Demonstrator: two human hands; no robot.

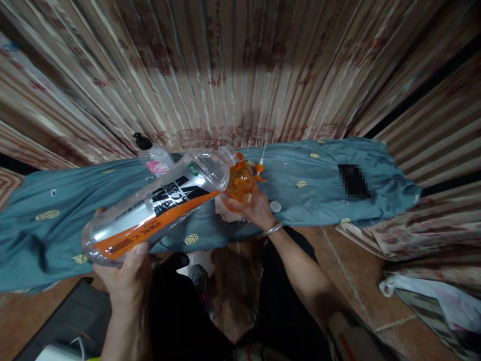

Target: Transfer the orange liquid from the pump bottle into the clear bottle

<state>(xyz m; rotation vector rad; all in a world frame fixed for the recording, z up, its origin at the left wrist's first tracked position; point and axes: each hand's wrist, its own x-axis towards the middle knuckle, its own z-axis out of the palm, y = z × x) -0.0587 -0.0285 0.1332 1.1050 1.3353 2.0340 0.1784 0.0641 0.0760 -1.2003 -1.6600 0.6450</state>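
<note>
My left hand grips the base of a large clear plastic bottle with a black, white and orange label. The bottle is tipped almost flat, its mouth meeting the top of a small orange bottle. My right hand is wrapped round that small orange bottle and holds it over a blue-grey cloth-covered board. An orange spray-pump head with a white tube lies on the cloth just behind the small bottle. A white cap rests on the cloth right of my right wrist.
A second clear bottle with a black cap and pink label stands at the board's far edge. Striped patterned curtains hang behind. Folded fabric and a plastic bag lie on the tiled floor at right. A dark object sits at lower left.
</note>
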